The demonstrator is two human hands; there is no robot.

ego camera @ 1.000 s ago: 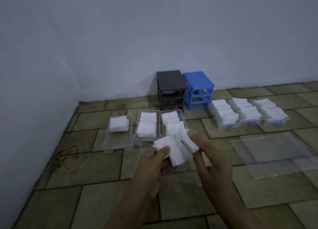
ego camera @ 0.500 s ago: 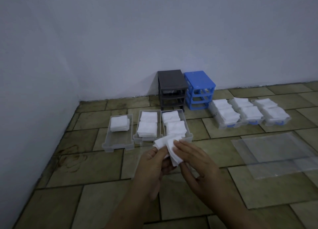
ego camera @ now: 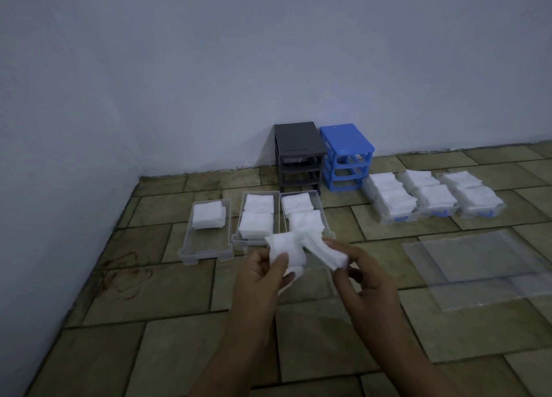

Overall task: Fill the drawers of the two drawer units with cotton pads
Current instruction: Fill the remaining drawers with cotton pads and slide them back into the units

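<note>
Tiled floor (ego camera: 155, 292); white square cotton pads (ego camera: 286, 252), slightly crumpled.

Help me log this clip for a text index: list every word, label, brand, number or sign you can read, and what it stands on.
None can be read.
Grey drawer unit: no label shows.
Blue drawer unit: a faint raised mark on top, too blurred to read.
Clear drawers, cotton pads, plastic bag: no print visible.
</note>
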